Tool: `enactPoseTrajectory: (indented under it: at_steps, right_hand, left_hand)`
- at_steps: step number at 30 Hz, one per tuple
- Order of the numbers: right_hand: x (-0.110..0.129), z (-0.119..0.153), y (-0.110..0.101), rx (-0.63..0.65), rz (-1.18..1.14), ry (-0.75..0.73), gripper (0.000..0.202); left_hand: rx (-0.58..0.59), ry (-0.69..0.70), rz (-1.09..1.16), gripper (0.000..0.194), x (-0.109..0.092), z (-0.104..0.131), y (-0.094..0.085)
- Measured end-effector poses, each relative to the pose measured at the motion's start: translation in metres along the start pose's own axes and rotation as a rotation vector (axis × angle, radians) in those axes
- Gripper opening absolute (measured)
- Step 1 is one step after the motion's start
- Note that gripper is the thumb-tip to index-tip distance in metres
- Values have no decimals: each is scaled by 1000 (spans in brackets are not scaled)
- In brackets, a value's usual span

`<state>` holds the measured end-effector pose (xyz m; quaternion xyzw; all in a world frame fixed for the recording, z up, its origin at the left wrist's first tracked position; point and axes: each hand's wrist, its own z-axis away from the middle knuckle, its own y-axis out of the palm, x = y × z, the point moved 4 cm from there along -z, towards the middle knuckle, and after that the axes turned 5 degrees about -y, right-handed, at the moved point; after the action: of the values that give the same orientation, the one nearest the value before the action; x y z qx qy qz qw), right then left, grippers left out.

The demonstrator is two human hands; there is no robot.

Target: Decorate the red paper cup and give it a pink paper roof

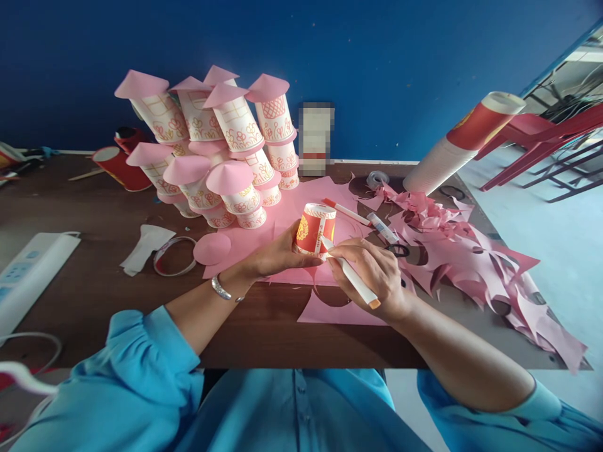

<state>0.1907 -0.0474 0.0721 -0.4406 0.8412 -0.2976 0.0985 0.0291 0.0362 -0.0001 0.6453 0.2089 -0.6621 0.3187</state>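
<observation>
My left hand [281,251] is closed round the side and lower edge of a red paper cup [309,227] with a gold pattern and white bands at both ends. In my right hand [372,273] is a white marker [354,280] with an orange end, its tip against or just by the cup's white strip. Pink paper [292,276] lies beneath both hands. Just behind the cup rests an orange-and-white marker [346,211], with a glue stick [384,228] beside it.
Stacked paper-cup towers [240,132] with pink cone roofs stand at the back left. Pink paper scraps [471,257] cover the right side. A tall cup stack [440,163] leans at the back right; a tape roll [174,256] and power strip [32,276] lie left.
</observation>
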Motion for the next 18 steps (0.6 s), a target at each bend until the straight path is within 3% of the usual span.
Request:
enactPoseTrajectory:
  at_steps: [18]
  right_hand:
    - [-4, 0, -4, -22, 52, 11, 16]
  left_hand:
    - [27, -9, -16, 67, -1, -1, -2]
